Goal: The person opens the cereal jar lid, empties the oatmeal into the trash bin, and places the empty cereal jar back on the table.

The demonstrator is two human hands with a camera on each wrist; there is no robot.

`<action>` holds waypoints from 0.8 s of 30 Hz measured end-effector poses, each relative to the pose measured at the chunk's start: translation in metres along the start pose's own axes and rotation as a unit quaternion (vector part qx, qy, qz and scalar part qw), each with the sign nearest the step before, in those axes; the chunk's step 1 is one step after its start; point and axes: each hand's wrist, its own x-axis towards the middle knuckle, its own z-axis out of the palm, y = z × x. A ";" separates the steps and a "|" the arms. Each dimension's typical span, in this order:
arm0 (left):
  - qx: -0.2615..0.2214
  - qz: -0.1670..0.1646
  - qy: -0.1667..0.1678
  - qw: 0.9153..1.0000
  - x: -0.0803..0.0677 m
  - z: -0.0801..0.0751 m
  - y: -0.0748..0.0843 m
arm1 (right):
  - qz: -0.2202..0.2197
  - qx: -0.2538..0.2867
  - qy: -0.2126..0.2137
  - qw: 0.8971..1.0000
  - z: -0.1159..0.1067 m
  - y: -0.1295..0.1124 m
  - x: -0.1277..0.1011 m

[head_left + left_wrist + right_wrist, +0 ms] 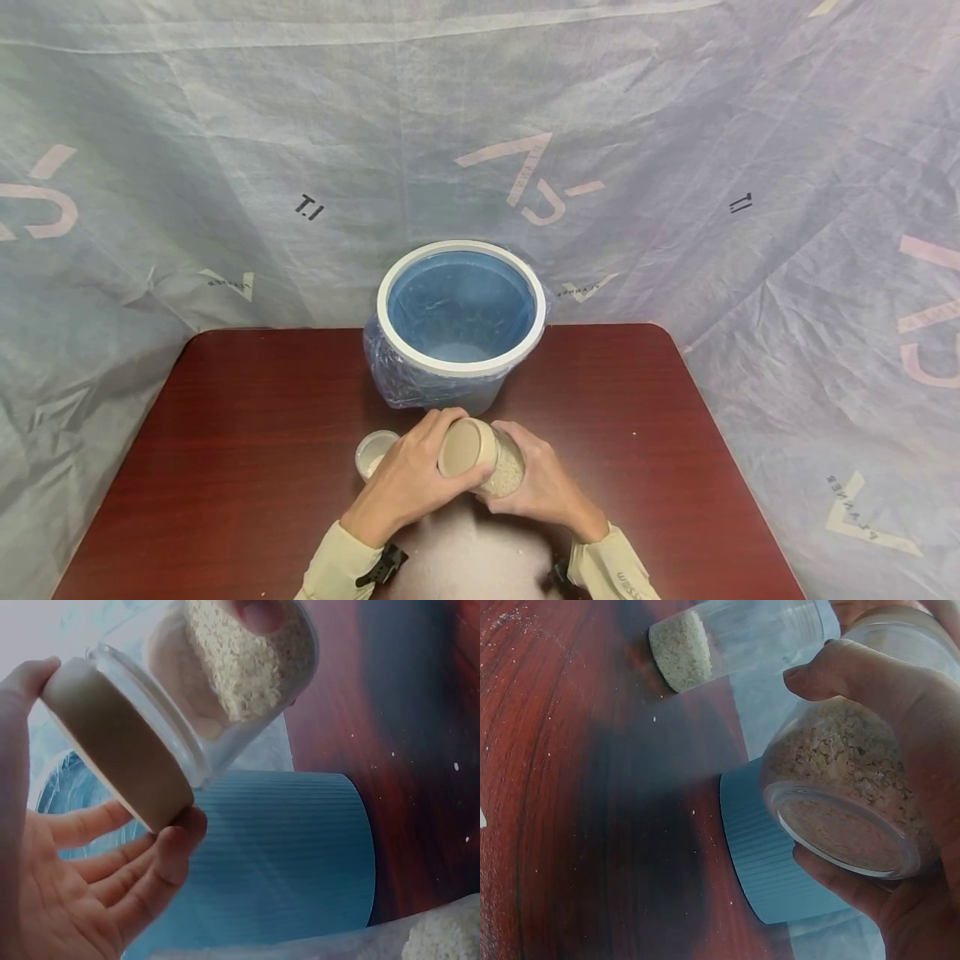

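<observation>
Between both hands, in front of the bin, a clear jar (pixel 507 468) partly filled with pale flakes or grains is held tilted. My left hand (pixel 411 473) grips its beige lid (pixel 459 447) around the rim; in the left wrist view the fingertips and thumb lie on opposite edges of the lid (pixel 116 742), which sits on the jar's mouth. Wrapped round the jar's body is my right hand (pixel 546 485), thumb on one side and fingers on the other. In the right wrist view the grains (pixel 840 750) lie toward the jar's base.
Left of the hands an uncapped clear container (pixel 367 450) stands on the dark red table (pixel 255 433), with pale grains (pixel 682 652) at its bottom. Behind the hands is a blue bin with a white rim (pixel 384 329) and a plastic liner. Tiny crumbs dot the tabletop. Grey fabric (pixel 375 125) surrounds the table.
</observation>
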 end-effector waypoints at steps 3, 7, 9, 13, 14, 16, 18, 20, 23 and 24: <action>0.012 -0.010 0.014 1.000 0.001 0.003 0.003 | -0.001 -0.002 0.003 1.000 0.000 0.000 0.000; 0.038 -0.034 0.028 0.998 0.002 0.006 0.008 | 0.006 -0.009 0.003 1.000 0.001 0.000 -0.001; 0.047 -0.049 0.028 0.997 0.003 0.007 0.011 | 0.011 -0.011 0.002 1.000 0.001 0.000 -0.001; 0.050 -0.077 0.021 0.996 0.003 0.007 0.015 | 0.016 -0.016 0.000 1.000 0.002 0.001 -0.001; 0.048 -0.083 0.018 0.995 0.004 0.007 0.016 | 0.015 -0.017 0.000 1.000 0.002 0.001 -0.001; 0.043 -0.096 0.011 0.994 0.004 0.005 0.017 | 0.011 -0.020 0.002 1.000 0.002 0.001 -0.001; 0.037 -0.106 0.001 0.994 0.004 0.004 0.017 | 0.009 -0.019 0.004 1.000 0.002 0.001 0.000; 0.031 -0.109 -0.010 0.994 0.004 0.002 0.016 | 0.006 -0.017 0.005 1.000 0.001 0.001 0.001; 0.016 -0.099 -0.028 0.995 0.003 -0.002 0.013 | 0.007 -0.013 0.004 1.000 0.000 0.001 0.001; 0.010 -0.092 -0.033 0.995 0.002 -0.003 0.011 | 0.007 -0.012 0.004 1.000 0.000 0.000 0.001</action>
